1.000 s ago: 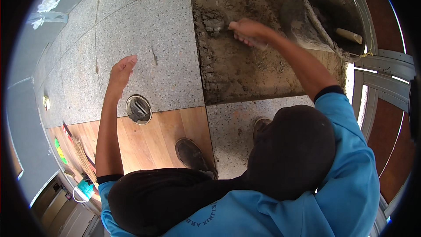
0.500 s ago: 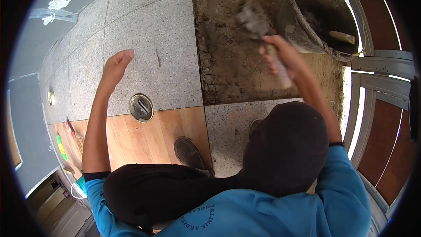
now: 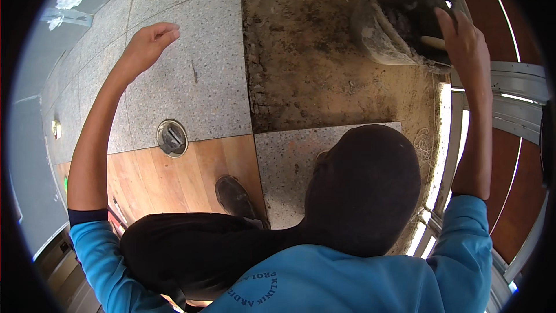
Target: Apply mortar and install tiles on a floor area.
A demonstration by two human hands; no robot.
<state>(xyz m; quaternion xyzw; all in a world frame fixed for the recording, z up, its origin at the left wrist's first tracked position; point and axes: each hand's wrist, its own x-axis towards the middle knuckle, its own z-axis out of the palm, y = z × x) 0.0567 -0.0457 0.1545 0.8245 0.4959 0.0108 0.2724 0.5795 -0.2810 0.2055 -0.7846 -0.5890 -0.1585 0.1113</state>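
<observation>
My left hand (image 3: 152, 43) is over the grey speckled tiles (image 3: 202, 64), its fingers loosely bent with the thumb a little apart and nothing in them. At the far right my right hand (image 3: 468, 46) reaches over a mortar-crusted bucket (image 3: 379, 32), its fingers curled. The trowel it held a moment before is now hidden by the hand and the bucket. A pale wooden handle (image 3: 433, 42) lies inside the bucket, right beside that hand, with dark mortar (image 3: 399, 20) deeper in.
Bare brown earth (image 3: 307, 69) lies beside the tile edge. A speckled tile (image 3: 284, 156) sits in front of it, next to wood-look flooring (image 3: 168, 179). A round container (image 3: 172, 138) stands where tiles and flooring meet. A metal-framed door (image 3: 515, 84) borders the right.
My right hand has swung from above the bare earth to the bucket, and the trowel has gone out of sight. My left hand has lifted slightly farther away over the tiles.
</observation>
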